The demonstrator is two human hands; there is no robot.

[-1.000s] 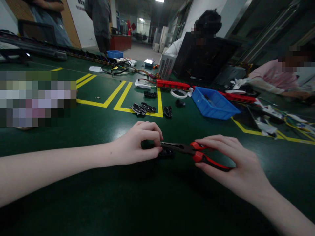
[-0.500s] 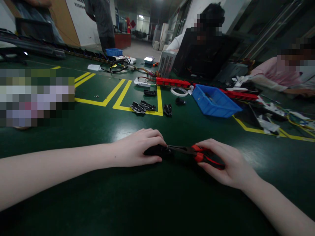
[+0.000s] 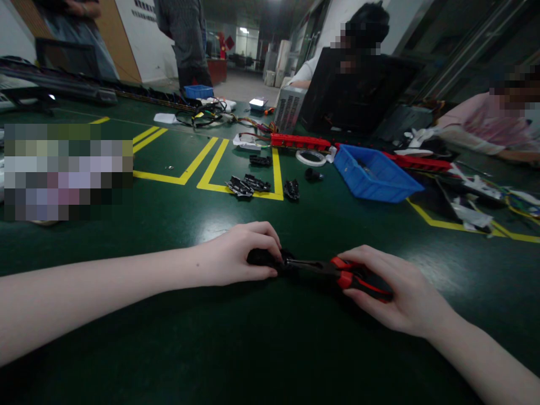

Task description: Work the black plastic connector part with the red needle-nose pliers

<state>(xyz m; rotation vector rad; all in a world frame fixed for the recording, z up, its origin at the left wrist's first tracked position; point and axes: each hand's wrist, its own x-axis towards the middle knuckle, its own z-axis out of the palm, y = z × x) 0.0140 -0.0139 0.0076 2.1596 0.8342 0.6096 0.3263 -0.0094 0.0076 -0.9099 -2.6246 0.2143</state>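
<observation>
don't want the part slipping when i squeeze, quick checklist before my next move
1. Left hand pressing the small black plastic part onto the green table mat: ok.
2. Right hand closed around the red-and-black-handled pliers: ok.
3. Pliers' tip reaching the part: ok; whether it actually grips: cannot tell.
4. Left fingertips away from the tip: not ok, they sit right beside it.
5. Loose black parts away from both hands: ok, they lie farther back by the yellow lines.
</observation>
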